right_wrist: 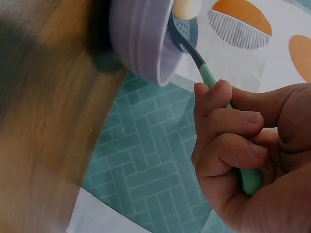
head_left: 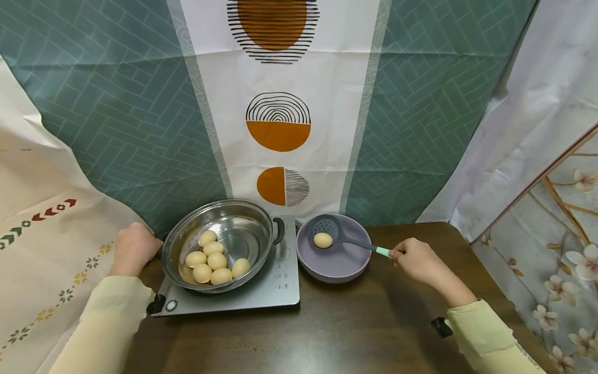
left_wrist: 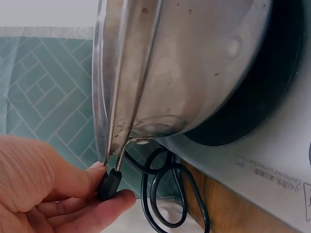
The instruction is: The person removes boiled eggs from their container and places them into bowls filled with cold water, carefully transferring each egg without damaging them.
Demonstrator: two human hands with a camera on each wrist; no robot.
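Wooden table (head_left: pixel 355 322), skimmer (head_left: pixel 358 242) in right hand (head_left: pixel 418 259), egg (head_left: pixel 323 240) (pale) beyond fingertips (right_wrist: pixel 222 88)

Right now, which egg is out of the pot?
The egg on the perforated skimmer that the right hand holds, at the purple bowl; the other visible eggs all lie in the steel pot.
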